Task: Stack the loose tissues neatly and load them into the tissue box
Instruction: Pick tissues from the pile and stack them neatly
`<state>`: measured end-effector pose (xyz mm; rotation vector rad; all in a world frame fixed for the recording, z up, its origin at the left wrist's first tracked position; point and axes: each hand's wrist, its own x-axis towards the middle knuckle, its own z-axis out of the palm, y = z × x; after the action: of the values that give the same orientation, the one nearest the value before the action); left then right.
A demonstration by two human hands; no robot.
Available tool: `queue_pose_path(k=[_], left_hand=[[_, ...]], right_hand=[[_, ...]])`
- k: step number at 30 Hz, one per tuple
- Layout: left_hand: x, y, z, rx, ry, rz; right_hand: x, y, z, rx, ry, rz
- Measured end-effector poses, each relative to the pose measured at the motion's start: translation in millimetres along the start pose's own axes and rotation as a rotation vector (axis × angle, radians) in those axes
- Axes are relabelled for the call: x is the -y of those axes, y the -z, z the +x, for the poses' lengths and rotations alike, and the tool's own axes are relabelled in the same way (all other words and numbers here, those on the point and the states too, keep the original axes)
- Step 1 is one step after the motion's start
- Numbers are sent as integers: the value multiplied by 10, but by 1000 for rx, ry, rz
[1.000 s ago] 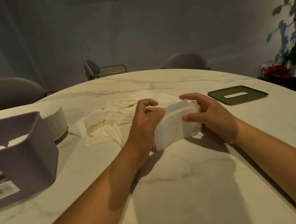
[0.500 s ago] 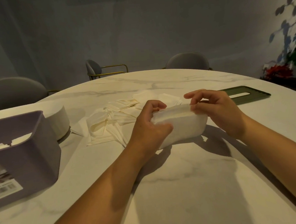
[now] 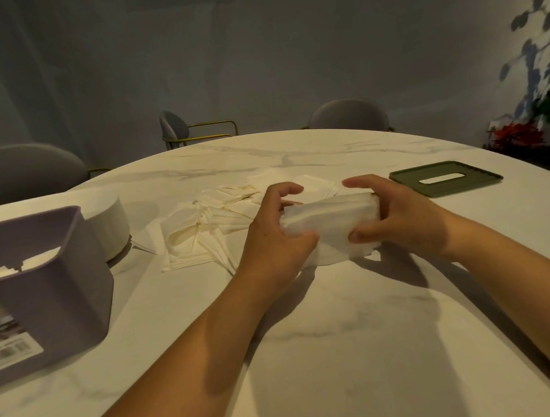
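Note:
A thick stack of white tissues is held just above the marble table, long side facing me. My left hand grips its left end, thumb in front and fingers curled over the top. Its right end is gripped by my right hand, thumb underneath in front. Loose tissues lie scattered on the table behind and left of my hands. The purple tissue box stands open at the left edge, with something white inside. Its dark green lid with a slot lies flat at the right.
A white round ribbed object sits just behind the purple box. Grey chairs stand around the far side of the round table. A plant with red flowers stands at the far right beyond the table edge.
The stack has turned from tilted to level, long side towards me. My right hand has shifted from the top edge to gripping the right end, and both hands have risen slightly.

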<state>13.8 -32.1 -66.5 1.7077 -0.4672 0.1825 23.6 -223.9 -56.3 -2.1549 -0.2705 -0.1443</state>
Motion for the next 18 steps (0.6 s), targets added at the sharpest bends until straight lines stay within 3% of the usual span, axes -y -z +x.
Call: queue_pose_path(k=[3,9,14,18], left_hand=[[-3,15,21,-59,8,3],[53,17,71,-24,90,-41],[16,-37,33,102,75,-36],[17,-23,37,25,76,-44]], right_hand=[[3,-8,-11,-102,93,115],[3,-134,-3,22,-35,268],[51,-204,-28,-50,33,327],[63,-183,-29,-75,49,311]])
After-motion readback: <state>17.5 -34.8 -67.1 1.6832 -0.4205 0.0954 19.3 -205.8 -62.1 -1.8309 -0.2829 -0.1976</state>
